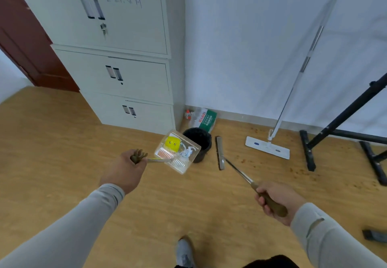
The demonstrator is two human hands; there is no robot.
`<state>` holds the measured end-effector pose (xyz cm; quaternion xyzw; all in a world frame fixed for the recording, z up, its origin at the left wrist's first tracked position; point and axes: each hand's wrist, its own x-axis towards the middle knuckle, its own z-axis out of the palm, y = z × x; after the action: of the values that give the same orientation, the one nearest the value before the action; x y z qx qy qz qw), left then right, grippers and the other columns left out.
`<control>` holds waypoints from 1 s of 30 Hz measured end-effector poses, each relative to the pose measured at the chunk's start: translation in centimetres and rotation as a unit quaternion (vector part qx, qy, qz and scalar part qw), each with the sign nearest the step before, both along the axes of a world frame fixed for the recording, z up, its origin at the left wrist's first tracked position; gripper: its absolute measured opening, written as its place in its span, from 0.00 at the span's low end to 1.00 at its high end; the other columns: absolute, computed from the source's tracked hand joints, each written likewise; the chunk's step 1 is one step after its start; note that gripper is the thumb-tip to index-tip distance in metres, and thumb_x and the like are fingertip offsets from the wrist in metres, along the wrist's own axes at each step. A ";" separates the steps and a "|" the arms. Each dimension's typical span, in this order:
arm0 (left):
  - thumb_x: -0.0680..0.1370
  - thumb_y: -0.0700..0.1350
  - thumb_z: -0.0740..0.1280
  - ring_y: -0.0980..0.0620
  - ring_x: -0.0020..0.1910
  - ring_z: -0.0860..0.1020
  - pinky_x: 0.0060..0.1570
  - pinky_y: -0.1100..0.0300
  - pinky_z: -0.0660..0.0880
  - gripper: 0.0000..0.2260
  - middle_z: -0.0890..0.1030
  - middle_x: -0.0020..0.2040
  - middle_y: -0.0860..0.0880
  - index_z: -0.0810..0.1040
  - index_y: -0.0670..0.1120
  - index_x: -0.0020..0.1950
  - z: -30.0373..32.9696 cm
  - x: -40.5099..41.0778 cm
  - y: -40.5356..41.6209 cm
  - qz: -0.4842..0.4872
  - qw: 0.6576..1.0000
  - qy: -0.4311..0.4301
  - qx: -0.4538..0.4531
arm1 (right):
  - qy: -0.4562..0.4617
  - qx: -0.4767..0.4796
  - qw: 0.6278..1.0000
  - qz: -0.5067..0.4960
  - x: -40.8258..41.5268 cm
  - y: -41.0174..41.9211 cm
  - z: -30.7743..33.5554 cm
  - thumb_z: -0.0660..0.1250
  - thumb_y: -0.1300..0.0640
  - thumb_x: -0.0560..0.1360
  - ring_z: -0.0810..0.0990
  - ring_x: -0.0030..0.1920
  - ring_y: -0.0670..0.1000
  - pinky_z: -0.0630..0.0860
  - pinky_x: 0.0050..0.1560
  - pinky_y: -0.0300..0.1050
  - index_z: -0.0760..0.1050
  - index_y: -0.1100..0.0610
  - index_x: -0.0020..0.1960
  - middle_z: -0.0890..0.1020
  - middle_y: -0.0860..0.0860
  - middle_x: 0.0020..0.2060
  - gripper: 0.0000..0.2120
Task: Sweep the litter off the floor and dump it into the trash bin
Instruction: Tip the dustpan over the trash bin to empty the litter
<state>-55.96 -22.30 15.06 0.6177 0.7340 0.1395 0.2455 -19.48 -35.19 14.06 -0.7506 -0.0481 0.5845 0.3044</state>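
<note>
My left hand (125,168) grips the brown handle of a clear plastic dustpan (178,152), held off the floor and tilted beside the black trash bin (199,140). In the pan lie a yellow piece and some white and pink scraps. My right hand (276,199) is closed on the wooden grip of a long-handled broom, whose brush head (219,153) rests on the floor just right of the bin. Small brown crumbs (297,170) are scattered on the wood floor to the right.
A grey metal cabinet (129,83) stands behind the bin in the corner. A green and white bag (204,119) lies against the wall. A flat mop (268,147) leans on the wall, and a black stand (343,131) occupies the right. My shoe (184,253) is below.
</note>
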 end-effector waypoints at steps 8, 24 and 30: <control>0.79 0.58 0.65 0.46 0.39 0.80 0.38 0.57 0.74 0.08 0.81 0.38 0.53 0.77 0.56 0.54 1.2 -0.4 7.1 -0.084 0.995 0.045 0.024 | -0.026 0.017 0.999 -0.029 -2.9 4.4 0.9 0.62 0.65 0.79 0.72 0.24 0.48 0.67 0.25 0.40 0.76 0.66 0.53 0.76 0.58 0.35 0.06; 0.81 0.57 0.62 0.46 0.42 0.78 0.38 0.57 0.70 0.14 0.80 0.42 0.53 0.76 0.55 0.64 2.2 5.3 12.9 -0.215 0.958 0.180 0.064 | -0.021 0.061 0.997 -0.047 -1.6 8.7 0.7 0.63 0.65 0.76 0.75 0.24 0.50 0.69 0.24 0.39 0.78 0.66 0.48 0.79 0.59 0.34 0.06; 0.81 0.59 0.60 0.46 0.44 0.81 0.40 0.56 0.76 0.12 0.82 0.43 0.53 0.76 0.58 0.61 1.0 7.3 15.0 -0.279 0.931 0.220 0.077 | -0.021 0.078 0.996 -0.034 -1.2 9.7 0.6 0.64 0.65 0.75 0.74 0.26 0.51 0.68 0.26 0.40 0.78 0.64 0.44 0.78 0.59 0.34 0.05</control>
<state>-48.62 -7.33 16.10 0.8299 0.5546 -0.0182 0.0581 -20.68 -25.48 14.64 -0.7377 -0.0740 0.5523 0.3810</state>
